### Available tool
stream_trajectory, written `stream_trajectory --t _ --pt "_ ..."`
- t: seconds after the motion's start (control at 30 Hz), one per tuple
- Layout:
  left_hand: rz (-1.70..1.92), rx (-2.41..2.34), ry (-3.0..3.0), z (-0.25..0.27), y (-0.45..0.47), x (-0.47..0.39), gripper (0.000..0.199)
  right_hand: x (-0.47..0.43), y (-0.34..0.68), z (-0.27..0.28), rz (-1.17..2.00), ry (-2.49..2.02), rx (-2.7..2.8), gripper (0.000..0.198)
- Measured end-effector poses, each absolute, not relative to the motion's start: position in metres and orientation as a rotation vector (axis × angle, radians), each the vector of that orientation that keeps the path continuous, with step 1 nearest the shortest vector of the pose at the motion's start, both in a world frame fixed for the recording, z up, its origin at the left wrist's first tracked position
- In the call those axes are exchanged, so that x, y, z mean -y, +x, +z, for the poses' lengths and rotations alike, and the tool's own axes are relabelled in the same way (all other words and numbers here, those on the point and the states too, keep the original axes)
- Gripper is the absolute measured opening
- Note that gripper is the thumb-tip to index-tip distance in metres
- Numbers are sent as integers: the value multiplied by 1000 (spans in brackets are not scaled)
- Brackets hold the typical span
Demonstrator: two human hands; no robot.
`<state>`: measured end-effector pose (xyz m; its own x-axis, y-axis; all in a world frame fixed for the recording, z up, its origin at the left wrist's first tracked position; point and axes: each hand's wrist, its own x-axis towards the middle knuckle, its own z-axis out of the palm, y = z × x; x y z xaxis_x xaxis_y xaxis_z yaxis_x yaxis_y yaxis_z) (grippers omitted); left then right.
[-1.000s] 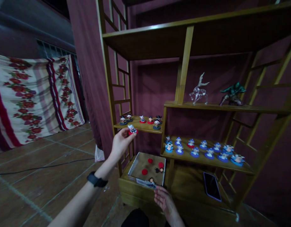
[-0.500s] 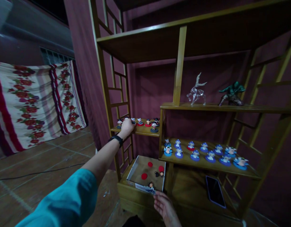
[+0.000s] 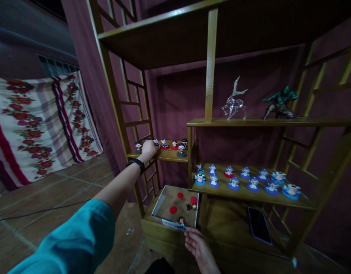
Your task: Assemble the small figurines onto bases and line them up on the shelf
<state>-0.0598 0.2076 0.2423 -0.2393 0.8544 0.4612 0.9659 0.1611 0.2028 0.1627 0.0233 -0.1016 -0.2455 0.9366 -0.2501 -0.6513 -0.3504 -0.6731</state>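
My left hand (image 3: 149,149) reaches over the small left shelf, closed among the toy figurines; its fingertips, and anything in them, are hidden. Beside it stand a dark-based figurine (image 3: 138,147) to the left and a cat-like figurine with a red base (image 3: 164,144) to the right. Low in view, my right hand (image 3: 197,243) pinches the front edge of an open shallow cardboard box (image 3: 160,202) near its right corner. Inside the box lie red discs (image 3: 173,210), a dark-haired figurine (image 3: 194,206) and another figurine (image 3: 181,220) by the front wall.
The wooden shelf unit (image 3: 211,64) holds a clear deer ornament (image 3: 235,102) and a green crouching statue (image 3: 281,102). Several blue-based figurines (image 3: 234,184) stand on the right shelf. Below them lies a phone (image 3: 259,225). A black cable (image 3: 44,208) crosses the tiled floor.
The view has shifted slightly, moving the shelf leftward and up in the picture. Both hands keep nearly the same places at the small shelf and the box.
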Motion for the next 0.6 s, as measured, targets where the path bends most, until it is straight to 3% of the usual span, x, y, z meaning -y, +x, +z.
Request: stream_trajectory --t 0.33,0.6 --pt "-552 2181 -1737 242 -64 -219 31 -26 161 -104 1820 -775 556 36" --pt "-732 2068 -1727 237 -60 -201 28 -24 165 -108 1810 -781 565 36"
